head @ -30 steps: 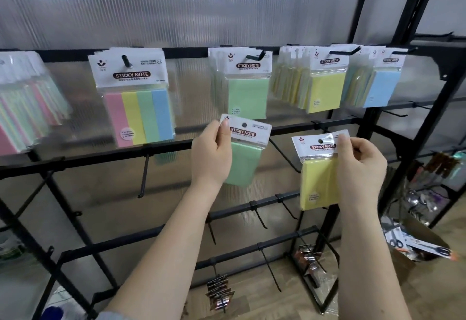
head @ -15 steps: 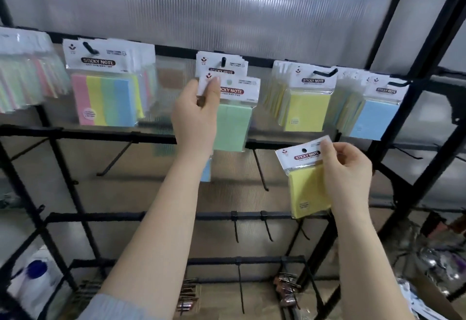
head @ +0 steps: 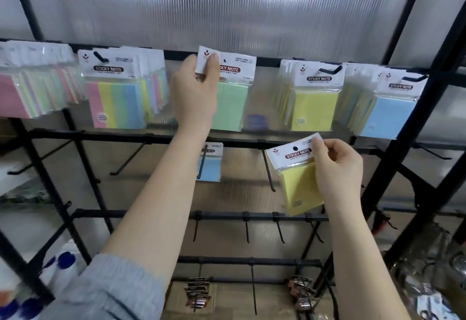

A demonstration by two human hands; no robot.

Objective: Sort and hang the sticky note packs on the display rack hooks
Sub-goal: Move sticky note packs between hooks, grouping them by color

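Your left hand (head: 195, 92) pinches the white header card of the green sticky note pack (head: 230, 92) at the top-rail hook; seating looks unfinished. Your right hand (head: 336, 165) grips the yellow sticky note pack (head: 297, 181) below. Next: align hole, release.

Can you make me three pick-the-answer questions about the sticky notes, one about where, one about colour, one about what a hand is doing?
1. Where is the green pack?
A. top row
B. floor
C. bottom rail

2. What colour is the pack in the right hand?
A. pink
B. yellow
C. blue

3. What is the left hand doing?
A. hanging free
B. pointing
C. pinching the green pack's card

Answers: 1 A, it is up among the hanging packs. 2 B, the yellow pack shows below the fingers. 3 C, thumb and fingers grip the white header.
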